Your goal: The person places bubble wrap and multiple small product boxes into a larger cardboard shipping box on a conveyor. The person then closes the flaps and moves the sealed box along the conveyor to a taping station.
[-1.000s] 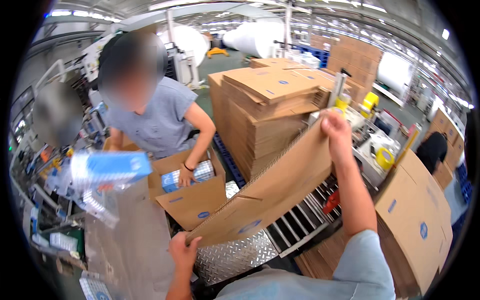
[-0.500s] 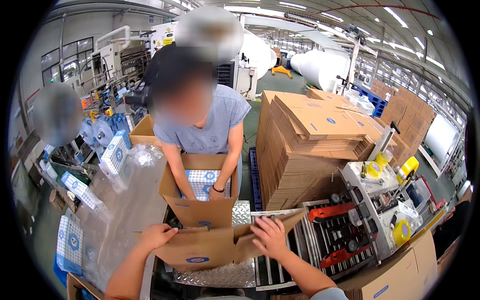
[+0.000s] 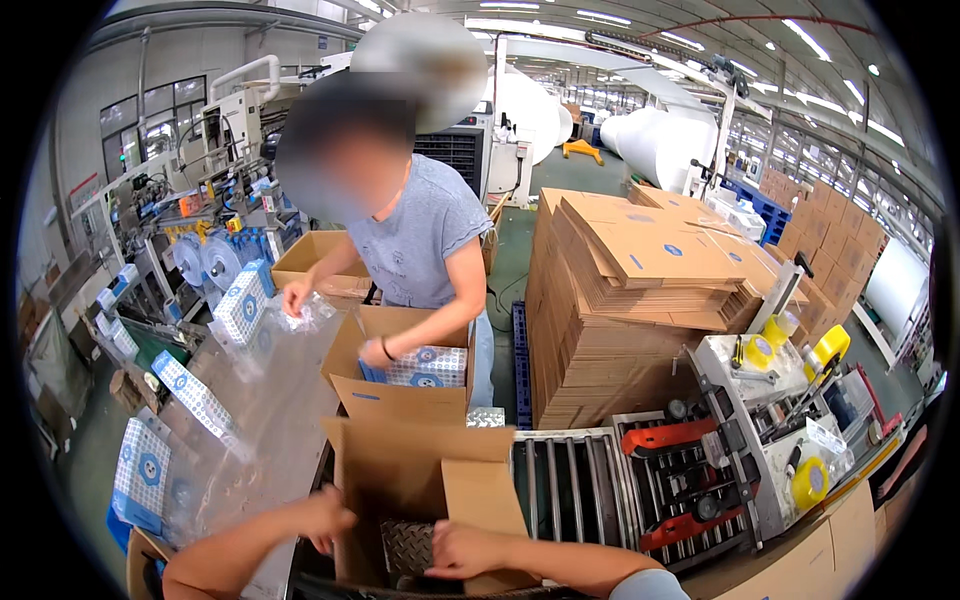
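Right in front of me stands an opened cardboard box, and textured metal plate shows through its open bottom. My left hand is at the box's left wall, slightly blurred, thumb and fingers apart. My right hand has its fingers curled at the near right side, against a cardboard flap. Beyond my box is a second carton holding a white and blue patterned pack. A co-worker has one hand over that carton and the other at clear plastic film.
On the left, a metal table carries several patterned packs. Flattened cartons are piled at the right, behind a roller conveyor. Yellow tape rolls and tools lie on a side stand.
The box before me has been opened out and drawn nearer, and both my hands have moved down with it. The co-worker's hands have left the pack, one reaching left to the film.
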### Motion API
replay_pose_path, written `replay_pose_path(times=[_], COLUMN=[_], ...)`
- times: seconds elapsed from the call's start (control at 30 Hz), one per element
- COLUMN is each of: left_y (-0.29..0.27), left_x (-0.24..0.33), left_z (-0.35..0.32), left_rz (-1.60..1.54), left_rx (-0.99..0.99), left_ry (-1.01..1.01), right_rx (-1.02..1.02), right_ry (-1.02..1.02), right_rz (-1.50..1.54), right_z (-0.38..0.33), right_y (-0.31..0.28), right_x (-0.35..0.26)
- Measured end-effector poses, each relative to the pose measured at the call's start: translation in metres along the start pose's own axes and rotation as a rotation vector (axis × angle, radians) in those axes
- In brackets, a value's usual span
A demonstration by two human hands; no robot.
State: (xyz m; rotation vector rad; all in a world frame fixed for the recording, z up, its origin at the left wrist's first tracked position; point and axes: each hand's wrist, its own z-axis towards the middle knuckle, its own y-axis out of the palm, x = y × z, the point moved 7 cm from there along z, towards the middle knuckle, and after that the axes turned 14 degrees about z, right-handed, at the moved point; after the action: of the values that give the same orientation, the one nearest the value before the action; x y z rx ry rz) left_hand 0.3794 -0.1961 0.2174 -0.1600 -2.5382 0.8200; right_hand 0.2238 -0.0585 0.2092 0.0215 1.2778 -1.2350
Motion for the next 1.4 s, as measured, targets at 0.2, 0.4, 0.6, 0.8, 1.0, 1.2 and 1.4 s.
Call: replay_pose_path(times=[0.2,0.4,0.6,0.8,1.0,1.2,1.4], left_y=[0.147,0.129,0.044,0.08,0.027,-0.008,-0.008], left_x=[-0.019,0.021,0.05,0.042,0.006,-0.072,-0.107], left_z=[0.026,-0.067,-0.005,0.007,0.003,0.008,0.032], left_rz=[0.679,0.414,0.979,0.622,0.685,0.403,0.361], left_rx=[-0.238,-0.484,1.268,1.12,0.682,0.755,0.643], left_ry=[0.518,0.644,0.659,0.788,0.549,0.746,0.698], right_rx=[-0.524,0.479,0.167,-0.098,0.906,1.192,1.389], right_ry=[0.533,0.002,0.873,0.812,0.532,1.346,1.285], right_rz=[-0.023,-0.366,-0.449,-0.261,-0.088,0.061,0.824], right_z=[-0.055,0.007,0.05,-0.022,-0.047,-0.183,-0.196], right_y=[0.113,-0.091,-0.143,0.013,-0.062,0.052,0.23], right_x=[0.126,0.017,0.056,0.054,0.049,0.206,0.264])
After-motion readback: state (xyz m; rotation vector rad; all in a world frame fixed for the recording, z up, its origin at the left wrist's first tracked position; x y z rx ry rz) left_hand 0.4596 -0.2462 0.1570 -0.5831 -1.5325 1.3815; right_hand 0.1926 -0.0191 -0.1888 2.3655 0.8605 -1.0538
